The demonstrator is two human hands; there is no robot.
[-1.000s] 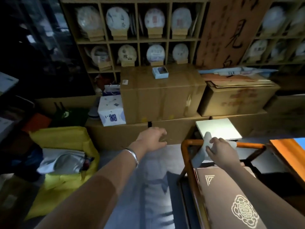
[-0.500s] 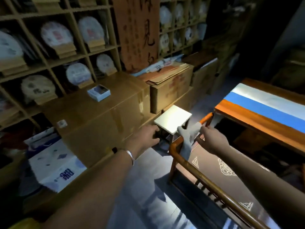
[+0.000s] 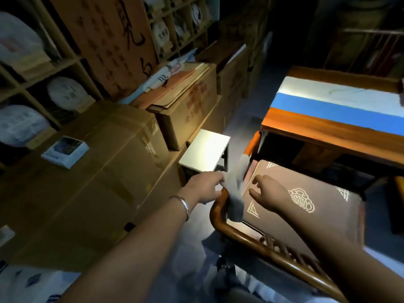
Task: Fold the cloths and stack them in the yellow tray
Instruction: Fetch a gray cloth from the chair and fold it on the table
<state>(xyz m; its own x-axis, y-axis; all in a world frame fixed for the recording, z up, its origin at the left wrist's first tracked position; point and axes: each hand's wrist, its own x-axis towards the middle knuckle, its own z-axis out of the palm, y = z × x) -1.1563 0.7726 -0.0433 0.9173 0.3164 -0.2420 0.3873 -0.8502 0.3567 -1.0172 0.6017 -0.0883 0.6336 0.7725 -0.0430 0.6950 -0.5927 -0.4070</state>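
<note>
A pale grey cloth point(image 3: 235, 193) hangs over the curved wooden armrest point(image 3: 218, 217) of a chair, blurred by motion. My left hand point(image 3: 204, 186), with a silver bracelet on its wrist, grips the cloth's upper left edge. My right hand point(image 3: 270, 194) hovers just right of the cloth above the brown seat cushion point(image 3: 306, 217), fingers spread and holding nothing. The yellow tray is out of view.
Large cardboard boxes point(image 3: 91, 171) line the left, below wooden shelves point(image 3: 65, 62) of round wrapped cakes. A small white stool point(image 3: 205, 149) stands beyond the chair. An orange wooden table point(image 3: 328, 127) with a blue and white runner is at right.
The view swung right, away from the yellow bag. My right hand let go of the cloth and opened; my left hand moved over and took hold of it.
</note>
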